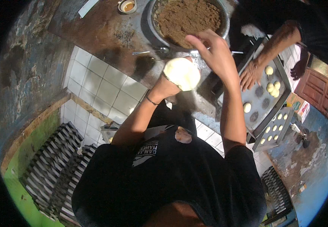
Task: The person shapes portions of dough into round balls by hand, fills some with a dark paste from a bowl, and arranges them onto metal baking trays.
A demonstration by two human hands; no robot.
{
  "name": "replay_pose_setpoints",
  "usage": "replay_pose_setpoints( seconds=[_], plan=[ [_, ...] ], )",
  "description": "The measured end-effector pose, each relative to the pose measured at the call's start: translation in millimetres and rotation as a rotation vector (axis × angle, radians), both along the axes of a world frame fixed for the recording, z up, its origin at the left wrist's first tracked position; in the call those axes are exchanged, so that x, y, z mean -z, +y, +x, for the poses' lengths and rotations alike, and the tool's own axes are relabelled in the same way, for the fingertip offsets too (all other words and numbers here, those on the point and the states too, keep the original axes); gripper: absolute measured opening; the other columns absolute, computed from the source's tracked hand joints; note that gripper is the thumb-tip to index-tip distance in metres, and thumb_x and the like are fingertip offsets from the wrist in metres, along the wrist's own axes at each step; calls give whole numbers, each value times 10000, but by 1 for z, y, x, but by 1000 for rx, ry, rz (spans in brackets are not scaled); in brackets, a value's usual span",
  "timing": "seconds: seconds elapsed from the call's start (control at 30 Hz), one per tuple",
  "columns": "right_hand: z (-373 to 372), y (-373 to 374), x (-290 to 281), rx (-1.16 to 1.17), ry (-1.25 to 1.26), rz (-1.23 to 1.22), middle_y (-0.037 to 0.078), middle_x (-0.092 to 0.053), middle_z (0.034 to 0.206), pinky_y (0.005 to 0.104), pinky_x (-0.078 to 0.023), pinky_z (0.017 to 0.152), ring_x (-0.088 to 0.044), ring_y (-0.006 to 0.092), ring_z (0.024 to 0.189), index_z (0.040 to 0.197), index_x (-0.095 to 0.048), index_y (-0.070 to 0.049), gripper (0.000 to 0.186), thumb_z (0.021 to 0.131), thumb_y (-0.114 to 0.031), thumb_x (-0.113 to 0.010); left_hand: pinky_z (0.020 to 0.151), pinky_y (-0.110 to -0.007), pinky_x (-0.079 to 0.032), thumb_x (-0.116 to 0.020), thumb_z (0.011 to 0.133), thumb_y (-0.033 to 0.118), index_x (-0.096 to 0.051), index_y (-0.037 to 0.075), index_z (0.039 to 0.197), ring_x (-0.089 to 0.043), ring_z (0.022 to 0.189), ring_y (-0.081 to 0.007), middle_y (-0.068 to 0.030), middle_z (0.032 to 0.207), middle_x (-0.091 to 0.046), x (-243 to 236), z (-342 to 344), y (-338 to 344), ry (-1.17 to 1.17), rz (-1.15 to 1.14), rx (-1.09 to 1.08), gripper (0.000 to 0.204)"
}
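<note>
My left hand (166,87) holds up a flattened round of pale dough (183,74), its fingers mostly hidden beneath it. To the right, my right hand (216,51) is over the near rim of a large metal bowl (151,23) of crumbly brown filling (188,19). The right thumb is stretched out apart from the fingers, and nothing shows in that hand. A spoon (164,49) lies left of it by the bowl. A thin metal handle (237,52) shows behind my right wrist; its other end is unclear.
At right, another person's hand (250,75) rests on a dark baking tray (264,113) with several pale dough balls (273,89). A second tray (281,130) of dough balls stands beyond. A small cup (127,6) sits on the worn table (99,32); stacked racks (54,166) stand lower left.
</note>
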State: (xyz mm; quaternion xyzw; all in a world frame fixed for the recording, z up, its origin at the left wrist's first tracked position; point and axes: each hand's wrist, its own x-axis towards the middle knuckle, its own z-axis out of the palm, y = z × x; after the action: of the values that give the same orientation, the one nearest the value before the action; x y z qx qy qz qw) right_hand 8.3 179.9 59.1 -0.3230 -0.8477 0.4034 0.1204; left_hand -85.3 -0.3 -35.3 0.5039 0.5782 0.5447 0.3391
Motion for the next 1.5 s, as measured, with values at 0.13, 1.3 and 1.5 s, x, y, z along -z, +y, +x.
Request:
replay_pose_setpoints(
  seconds=[0.13,1.3,1.5],
  plan=[
    [-73,34,131,-275,-144,265,214,-698,1243,496,-552,950,-683,431,1116,1278,-702,3,535,870,-326,-812,833,-368,-572,-843,836,153,-662,-6,1219,-738,960,-285,-167,1033,-752,-28,-68,-3,102,-356,-85,453],
    [-6,-19,8,-157,194,-85,69,-744,1106,318,-582,826,-707,172,960,1205,-760,-32,382,850,-133,-860,858,-340,-574,-858,827,169,-727,4,1118,-721,894,-153,-96,983,-780,-33,-83,12,37,-456,-83,358],
    [62,-66,-30,-292,-144,701,27,-633,1430,439,-500,1076,-580,294,1297,1497,-584,-195,606,901,-82,-598,774,-346,-559,-850,744,102,-657,29,1177,-685,830,-197,-111,935,-746,-43,-17,37,-97,-85,-45,480]
  ],
)
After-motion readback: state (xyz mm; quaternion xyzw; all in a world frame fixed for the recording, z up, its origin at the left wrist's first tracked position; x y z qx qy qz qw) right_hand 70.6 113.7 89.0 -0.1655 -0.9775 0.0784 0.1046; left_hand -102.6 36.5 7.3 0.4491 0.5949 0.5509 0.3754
